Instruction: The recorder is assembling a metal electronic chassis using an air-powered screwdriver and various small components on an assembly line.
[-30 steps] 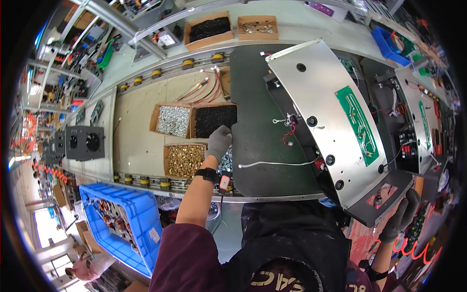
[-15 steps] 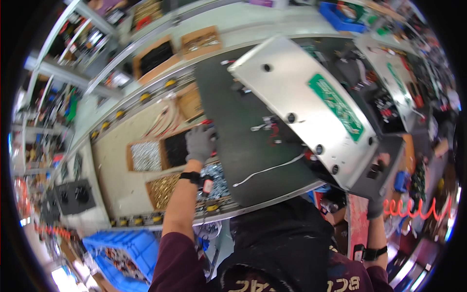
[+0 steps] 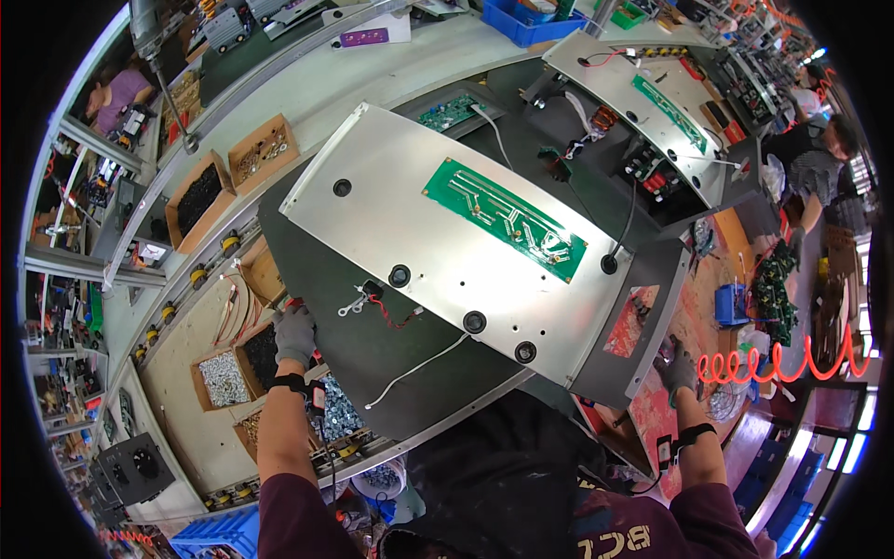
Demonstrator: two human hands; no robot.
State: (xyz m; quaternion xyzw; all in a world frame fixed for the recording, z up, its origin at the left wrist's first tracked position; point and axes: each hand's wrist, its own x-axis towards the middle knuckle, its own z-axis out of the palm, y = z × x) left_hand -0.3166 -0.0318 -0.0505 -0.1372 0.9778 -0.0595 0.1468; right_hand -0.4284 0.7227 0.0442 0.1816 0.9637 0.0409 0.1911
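My left hand (image 3: 295,334), in a grey glove, is closed at the left edge of a dark board (image 3: 372,410). Red bits show on both sides of the fingers; what they grip is hidden. Black small parts (image 3: 261,359) lie in a box beside it. On the board rests a silver metal casing (image 3: 391,205) with a green circuit board (image 3: 503,219) and round black feet. My gloved right hand (image 3: 680,371) is just right of the casing's dark end panel (image 3: 643,317), over a worn red surface, its fingers slightly apart. A white cable (image 3: 414,373) hangs from the casing.
Boxes of silver screws (image 3: 223,380) and bluish screws (image 3: 340,415) stand left. Rollers (image 3: 198,278) line the bench edge. A second casing (image 3: 643,102) stands far right. A coiled red hose (image 3: 773,368) hangs right. Another person (image 3: 819,158) is at the far right.
The view has turned, so the casing and my left hand appear farther left. My right hand has come out from below the end panel to its right side.
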